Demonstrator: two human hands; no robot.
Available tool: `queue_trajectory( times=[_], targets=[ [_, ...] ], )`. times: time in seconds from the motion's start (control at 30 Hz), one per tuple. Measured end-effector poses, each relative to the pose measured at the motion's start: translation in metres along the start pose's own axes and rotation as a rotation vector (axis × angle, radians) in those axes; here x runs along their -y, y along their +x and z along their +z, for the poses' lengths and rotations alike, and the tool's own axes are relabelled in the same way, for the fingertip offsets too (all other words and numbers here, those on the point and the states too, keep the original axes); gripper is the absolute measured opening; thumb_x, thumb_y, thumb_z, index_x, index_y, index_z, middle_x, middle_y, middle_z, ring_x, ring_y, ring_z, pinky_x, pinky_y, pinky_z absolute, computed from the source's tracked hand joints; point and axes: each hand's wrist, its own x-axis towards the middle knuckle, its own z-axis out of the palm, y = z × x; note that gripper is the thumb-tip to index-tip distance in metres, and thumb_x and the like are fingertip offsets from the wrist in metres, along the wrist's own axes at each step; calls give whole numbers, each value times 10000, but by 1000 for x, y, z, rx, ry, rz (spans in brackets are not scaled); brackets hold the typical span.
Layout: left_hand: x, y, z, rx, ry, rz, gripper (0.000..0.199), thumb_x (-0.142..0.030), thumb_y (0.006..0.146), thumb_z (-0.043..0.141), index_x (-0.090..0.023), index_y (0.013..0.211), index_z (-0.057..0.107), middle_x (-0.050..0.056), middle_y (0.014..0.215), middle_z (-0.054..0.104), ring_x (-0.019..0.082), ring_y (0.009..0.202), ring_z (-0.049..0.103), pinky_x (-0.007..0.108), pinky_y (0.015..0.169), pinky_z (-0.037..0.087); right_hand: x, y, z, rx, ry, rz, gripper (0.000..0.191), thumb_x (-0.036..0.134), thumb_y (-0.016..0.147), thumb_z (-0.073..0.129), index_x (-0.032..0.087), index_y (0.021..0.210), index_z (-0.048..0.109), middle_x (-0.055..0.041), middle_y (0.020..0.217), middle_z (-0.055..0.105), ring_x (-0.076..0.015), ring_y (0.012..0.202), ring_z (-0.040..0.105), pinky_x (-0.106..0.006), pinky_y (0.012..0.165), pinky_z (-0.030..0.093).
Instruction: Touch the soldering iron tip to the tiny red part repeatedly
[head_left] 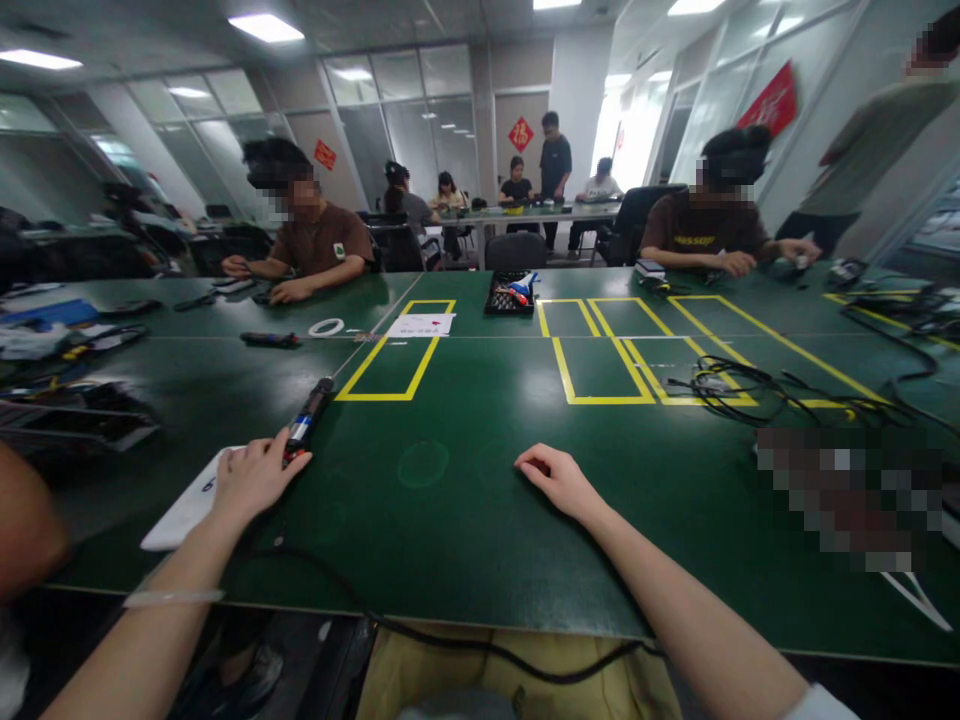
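Observation:
My left hand (255, 475) lies over the right part of a white flat object (180, 515) at the table's left front. Its fingers reach the near end of a dark cylindrical tool (306, 415) with a blue and silver band; whether they grip it is hidden. On the green table (450, 520), right of the middle, rests my right hand (555, 480), fingers curled together; anything inside them is too small or hidden to make out. A faint ring mark shows on the surface between the hands.
Yellow tape rectangles (609, 402) mark the table. Black cables (720, 385) lie at the right. A black tray (510, 293) with small items stands at the far middle. Another black tool (270, 340) and a white ring (325, 327) lie far left. People sit across.

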Motion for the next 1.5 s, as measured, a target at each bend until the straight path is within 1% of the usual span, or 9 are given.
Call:
queue_trajectory(
  times=[0.27, 0.53, 0.63, 0.77, 0.9, 1.0, 1.1, 1.27, 1.5],
  targets=[
    [-18, -23, -6, -256, 138, 34, 525, -480, 883, 331, -109, 1228, 471, 164, 1190, 554, 302, 1066, 508, 388, 939, 364, -2, 0, 1, 9, -17, -1, 158, 227, 871, 530, 182, 894, 679, -22, 781, 643, -137, 669, 557, -249, 633, 423],
    [-48, -23, -24, -247, 36, -46, 407, -404, 890, 321, -120, 1019, 583, 149, 980, 636, 289, 907, 581, 382, 813, 422, -5, 1, 5, 14, -22, 4, 165, 237, 873, 532, 184, 901, 685, -24, 787, 644, -138, 669, 557, -255, 637, 424],
    [-89, -29, -37, -129, -268, 27, 422, -457, 893, 337, -173, 1081, 587, 107, 940, 664, 263, 855, 617, 351, 757, 442, -4, 2, 5, 12, -17, 2, 162, 241, 871, 536, 185, 897, 686, -24, 784, 642, -140, 669, 555, -257, 633, 420],
    [-166, -44, -52, 90, -770, 340, 391, -473, 872, 424, -221, 1111, 604, 50, 989, 678, 201, 908, 625, 298, 796, 450, -4, 2, 3, 5, 19, 3, 160, 250, 873, 537, 183, 888, 681, -23, 792, 645, -139, 674, 553, -256, 634, 415],
    [-235, -57, -60, 451, -1171, 555, 465, -433, 864, 471, -155, 1221, 577, 56, 901, 655, 154, 809, 603, 302, 806, 454, -7, 2, 2, 14, 106, 28, 172, 292, 874, 542, 180, 914, 666, -18, 782, 641, -135, 671, 549, -256, 633, 413],
    [-268, -63, -59, 698, -1359, 600, 579, -400, 840, 535, -128, 1345, 457, 37, 833, 620, 133, 755, 577, 302, 765, 462, -9, 3, 3, 38, 271, 60, 232, 336, 863, 564, 175, 1022, 616, -14, 795, 637, -132, 676, 564, -256, 640, 430],
    [-283, -68, -54, 796, -1425, 635, 650, -376, 832, 572, -120, 1396, 378, 7, 758, 593, 126, 733, 570, 297, 748, 452, -8, 4, 3, 89, 398, 71, 296, 377, 850, 587, 165, 1057, 579, -16, 801, 639, -123, 655, 565, -252, 627, 437],
    [-286, -72, -45, 776, -1516, 623, 627, -385, 821, 601, -118, 1356, 413, 9, 748, 613, 126, 726, 580, 296, 745, 448, -7, 4, 5, 117, 404, 61, 282, 413, 843, 609, 158, 963, 595, -20, 794, 642, -116, 651, 562, -244, 614, 436],
    [-288, -70, -38, 742, -1579, 528, 373, -466, 814, 593, -121, 953, 564, 46, 763, 647, 121, 668, 593, 283, 694, 463, -14, 5, 8, 49, 441, 57, 302, 442, 845, 605, 168, 967, 575, -23, 805, 633, -119, 663, 567, -247, 624, 456]
  ],
)
